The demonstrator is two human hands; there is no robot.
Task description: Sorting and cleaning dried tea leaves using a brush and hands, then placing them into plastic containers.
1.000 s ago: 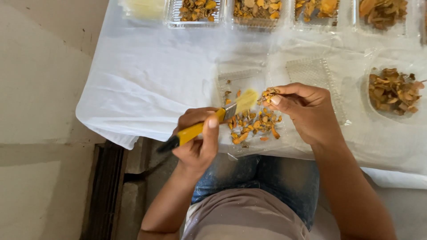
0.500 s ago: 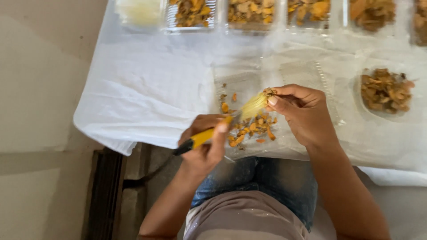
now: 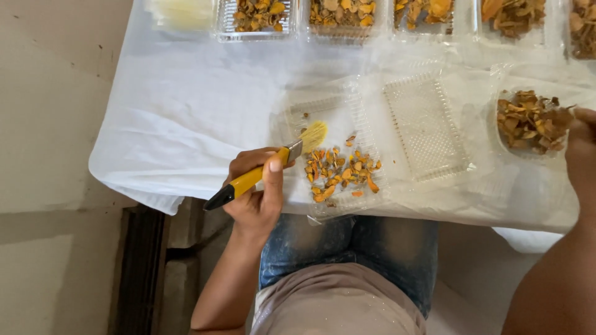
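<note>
left hand (image 3: 254, 195): our grip clenched on yellow-handled paintbrush (image 3: 267, 169), bristles raised over orange dried slices (image 3: 338, 174) in open clamshell tray (image 3: 372, 133) | right hand (image 3: 582, 146): at brown chip pile (image 3: 531, 121), grip unclear | worktop (image 3: 186, 111)

white table cover (image 3: 186, 105), row of clear trays of dried orange pieces (image 3: 335, 15), empty ridged clear lid (image 3: 425, 127)

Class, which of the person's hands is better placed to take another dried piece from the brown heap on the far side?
Right. The right hand already touches the heap of brown dried pieces; the left hand is gripping the yellow-handled brush.
</note>
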